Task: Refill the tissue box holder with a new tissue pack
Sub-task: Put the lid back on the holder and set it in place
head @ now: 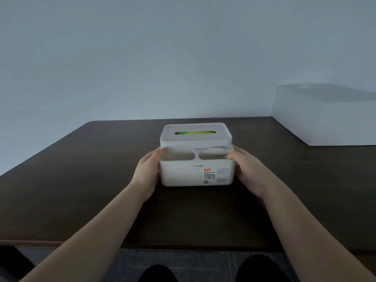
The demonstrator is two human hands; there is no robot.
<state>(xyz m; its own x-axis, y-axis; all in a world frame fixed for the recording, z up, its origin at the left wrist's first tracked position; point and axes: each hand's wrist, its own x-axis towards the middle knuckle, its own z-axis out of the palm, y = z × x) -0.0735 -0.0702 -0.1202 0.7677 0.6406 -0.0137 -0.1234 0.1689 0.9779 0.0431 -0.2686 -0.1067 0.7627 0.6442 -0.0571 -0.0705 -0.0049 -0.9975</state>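
A white plastic tissue box holder (183,174) stands in the middle of the dark table (81,180), with a printed label on its near side. Its white lid (195,138) sits on top, and something green (195,133) shows through the slot in the lid. In front of the lid are two open compartments. My left hand (148,171) presses against the holder's left side, thumb at the rim. My right hand (247,169) grips the right side, thumb hooked over the rim. The green thing's shape is hidden inside.
A large white box (325,117) stands at the table's back right corner against the pale wall. The table's near edge (183,244) runs below my forearms, with the floor and dark knees beneath it.
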